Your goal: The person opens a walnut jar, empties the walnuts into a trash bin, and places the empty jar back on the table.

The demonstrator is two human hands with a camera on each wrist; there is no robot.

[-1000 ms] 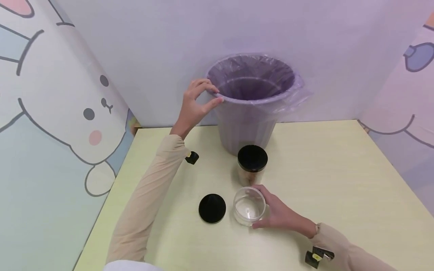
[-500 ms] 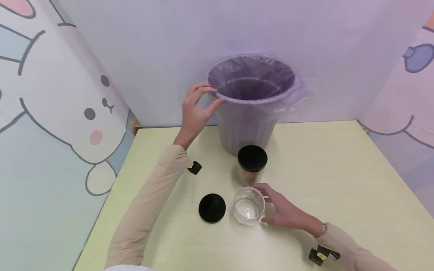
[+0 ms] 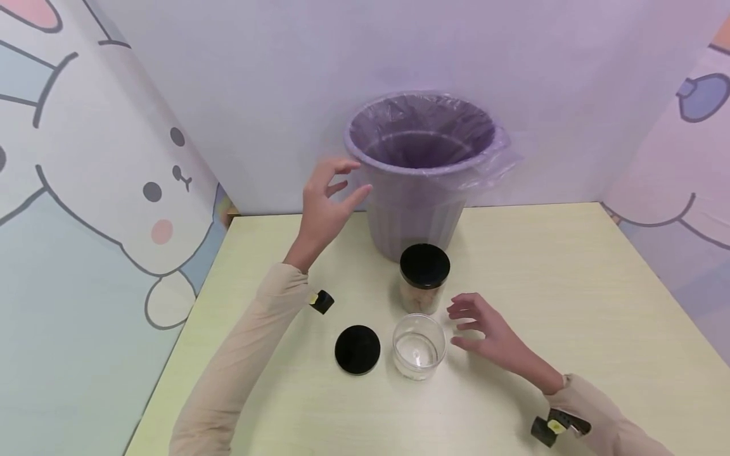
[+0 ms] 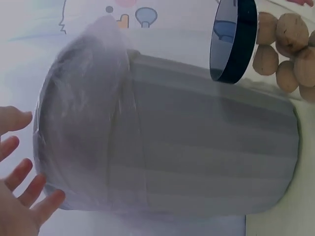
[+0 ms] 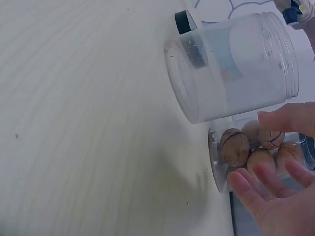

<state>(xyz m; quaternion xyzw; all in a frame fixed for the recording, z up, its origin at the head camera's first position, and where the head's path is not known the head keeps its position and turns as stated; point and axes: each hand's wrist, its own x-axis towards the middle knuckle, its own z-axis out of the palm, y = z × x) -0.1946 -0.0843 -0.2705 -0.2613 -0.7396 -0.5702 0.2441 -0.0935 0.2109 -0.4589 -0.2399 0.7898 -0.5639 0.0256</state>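
My left hand (image 3: 338, 187) hovers open just left of the rim of a purple bin (image 3: 419, 190) lined with a clear bag, touching nothing. In the left wrist view its fingers (image 4: 22, 189) spread beside the bin (image 4: 187, 147). My right hand (image 3: 466, 326) is open, a little right of an empty clear jar (image 3: 419, 347) that stands upright without its lid. A loose black lid (image 3: 357, 349) lies left of that jar. Behind it stands a jar of walnuts (image 3: 424, 282) with a black lid on. The right wrist view shows the empty jar (image 5: 231, 69) and the walnut jar (image 5: 246, 152) by my fingers (image 5: 256, 194).
Everything stands on a pale yellow table (image 3: 570, 285) boxed in by a white back wall and cartoon-printed side panels. The bin is at the back centre against the wall. Bare tabletop lies to the right of the jars and in the front left.
My left hand has let go of the bin's rim and drawn back down to the left. My right hand has released the empty jar and moved off to the right, fingers spread.
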